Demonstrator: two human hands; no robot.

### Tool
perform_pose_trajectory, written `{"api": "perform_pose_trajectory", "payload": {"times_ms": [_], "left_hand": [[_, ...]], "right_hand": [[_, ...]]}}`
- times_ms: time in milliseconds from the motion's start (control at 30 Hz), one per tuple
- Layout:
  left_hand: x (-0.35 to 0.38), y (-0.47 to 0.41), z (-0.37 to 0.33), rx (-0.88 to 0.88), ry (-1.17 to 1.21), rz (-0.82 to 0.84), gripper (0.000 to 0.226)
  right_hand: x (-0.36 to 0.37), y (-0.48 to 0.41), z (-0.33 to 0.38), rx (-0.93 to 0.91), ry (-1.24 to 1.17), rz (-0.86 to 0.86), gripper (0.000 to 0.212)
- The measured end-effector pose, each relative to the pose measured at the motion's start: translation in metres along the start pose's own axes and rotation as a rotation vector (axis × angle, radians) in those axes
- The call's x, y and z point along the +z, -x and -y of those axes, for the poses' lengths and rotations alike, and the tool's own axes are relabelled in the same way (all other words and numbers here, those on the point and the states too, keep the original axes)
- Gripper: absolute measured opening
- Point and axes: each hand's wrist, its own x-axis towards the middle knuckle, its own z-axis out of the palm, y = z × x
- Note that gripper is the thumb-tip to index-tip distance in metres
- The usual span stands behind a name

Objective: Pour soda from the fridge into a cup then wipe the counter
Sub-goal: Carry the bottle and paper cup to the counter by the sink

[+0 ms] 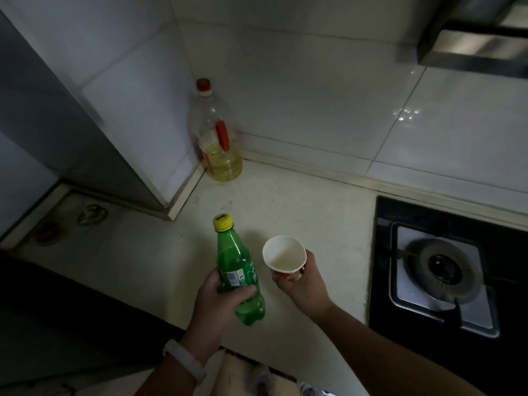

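Note:
My left hand (pixel 220 298) grips a green plastic soda bottle (pixel 238 270) around its label. The bottle has a yellow cap on and leans slightly left above the pale counter (pixel 285 201). To its right, my right hand (pixel 300 284) holds a white paper cup (pixel 284 254) by its lower part, mouth tilted toward me. The cup looks empty inside. Bottle and cup are a small gap apart, both above the counter's front half.
A large cooking oil bottle (pixel 220 150) with a red cap stands in the back corner against the tiled wall. A black gas hob (pixel 445 267) with one burner fills the right side. A grey cabinet side (pixel 71 124) rises at the left. A range hood (pixel 471 44) hangs top right.

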Motion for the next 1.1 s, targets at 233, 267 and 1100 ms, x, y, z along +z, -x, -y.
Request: {"api": "perform_pose_trajectory", "payload": {"times_ms": [233,267,1100], "left_hand": [[0.041,-0.015,-0.029,0.029,-0.027,0.176,0.05],[0.047,-0.017,-0.032,0.035,-0.029,0.206,0.051],[0.224,0.088,-0.063,0.124,-0.201,0.811,0.053]], "right_hand": [[-0.057,0.01,0.02,-0.007,-0.037,-0.197,0.067],[-0.066,0.014,0.024,-0.017,-0.046,-0.23,0.067],[-0.232,0.218,0.019,-0.014,-0.235,-0.777,0.089]]}}
